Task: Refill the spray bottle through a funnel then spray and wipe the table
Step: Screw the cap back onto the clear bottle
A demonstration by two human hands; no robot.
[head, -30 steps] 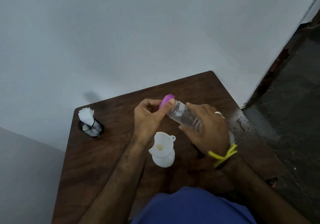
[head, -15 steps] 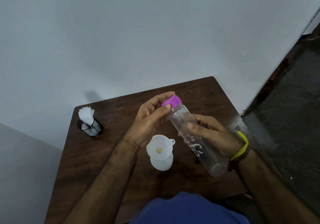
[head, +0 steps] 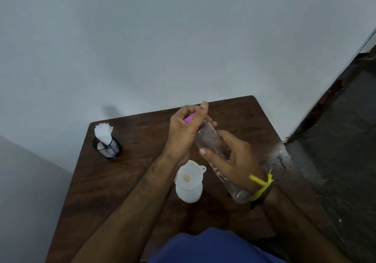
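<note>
Left hand [head: 186, 130] grip closed round purple cap [head: 189, 118]; right hand [head: 230, 161] grip holding clear bottle [head: 209, 140], tilted.

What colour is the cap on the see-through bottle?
Pink-purple: the cap peeks out from the left hand in the head view.

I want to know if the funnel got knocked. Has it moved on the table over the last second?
No. The funnel sits in the same spot on the table, right of the mesh cup, near the front middle.

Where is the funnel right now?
In the head view the white funnel sits in a white container on the table, near its middle, between the person's forearms, just left of the held clear bottle.
</note>
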